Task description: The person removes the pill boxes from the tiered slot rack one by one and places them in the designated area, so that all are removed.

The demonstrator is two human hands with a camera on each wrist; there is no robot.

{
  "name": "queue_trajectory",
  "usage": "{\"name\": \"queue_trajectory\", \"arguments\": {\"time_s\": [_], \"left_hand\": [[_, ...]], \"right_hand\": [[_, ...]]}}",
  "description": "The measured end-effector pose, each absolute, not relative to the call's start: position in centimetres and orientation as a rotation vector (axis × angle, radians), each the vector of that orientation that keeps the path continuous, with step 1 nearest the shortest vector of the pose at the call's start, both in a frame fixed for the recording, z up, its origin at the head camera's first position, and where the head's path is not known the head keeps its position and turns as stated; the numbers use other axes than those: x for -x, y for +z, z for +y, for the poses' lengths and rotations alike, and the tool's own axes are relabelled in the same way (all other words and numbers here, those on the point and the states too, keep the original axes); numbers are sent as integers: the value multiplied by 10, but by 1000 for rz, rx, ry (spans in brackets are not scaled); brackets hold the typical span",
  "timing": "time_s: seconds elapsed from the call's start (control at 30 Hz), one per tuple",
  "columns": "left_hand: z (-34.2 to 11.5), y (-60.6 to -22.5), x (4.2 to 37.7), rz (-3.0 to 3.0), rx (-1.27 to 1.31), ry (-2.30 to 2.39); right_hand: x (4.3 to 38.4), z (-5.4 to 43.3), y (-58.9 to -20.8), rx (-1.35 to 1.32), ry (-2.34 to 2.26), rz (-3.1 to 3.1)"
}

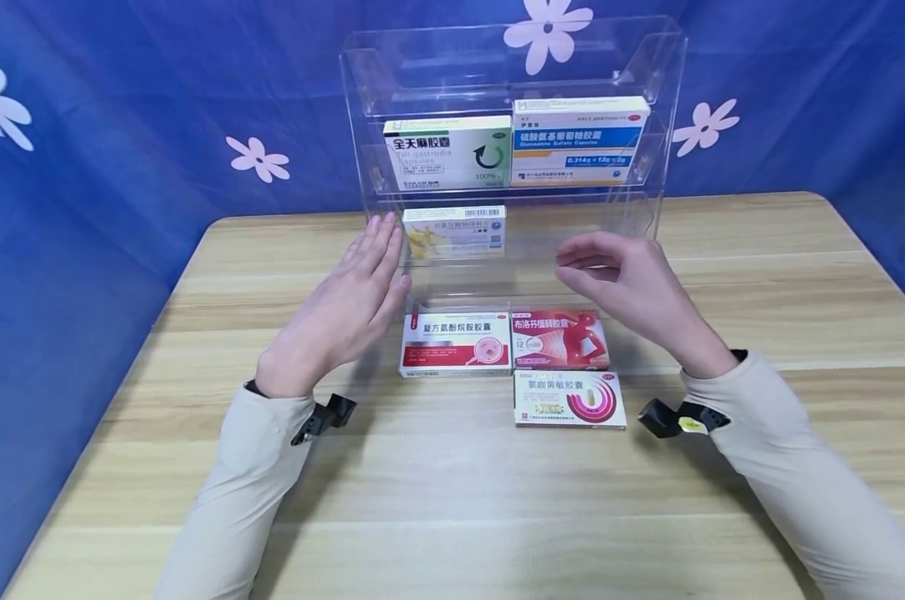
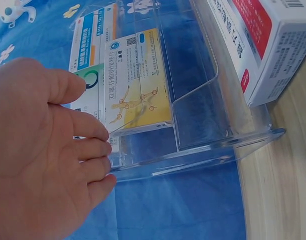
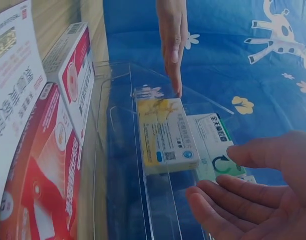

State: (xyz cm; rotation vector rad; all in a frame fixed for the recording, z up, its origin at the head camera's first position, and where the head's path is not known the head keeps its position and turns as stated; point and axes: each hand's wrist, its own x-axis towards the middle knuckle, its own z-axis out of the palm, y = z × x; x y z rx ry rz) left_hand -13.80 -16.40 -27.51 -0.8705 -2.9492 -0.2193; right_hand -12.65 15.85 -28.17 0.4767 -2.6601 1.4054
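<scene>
Head and wrist views of a clear rack with cartons. The yellow-and-white carton stands on the middle tier, toward its left end, below the green-and-white carton and the blue-and-white carton. The left hand is held flat beside the carton's left end, fingers extended and close together; whether the fingertips touch it cannot be told with certainty. The right hand is apart from its right end, fingers gently bent, thumb separated from them, gripping nothing. The step in hand appears to be squaring this carton on its tier. The next move probably calls for taking up the red-and-white carton, the red carton or the pink-and-white carton, all in front of the rack.
</scene>
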Motion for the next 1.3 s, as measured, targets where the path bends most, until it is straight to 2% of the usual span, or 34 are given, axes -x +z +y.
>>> {"name": "queue_trajectory", "arguments": {"time_s": [1.3], "left_hand": [[-163, -275, 137, -2947, 871, -202]], "right_hand": [[158, 107, -283, -486, 1491, -2681]]}}
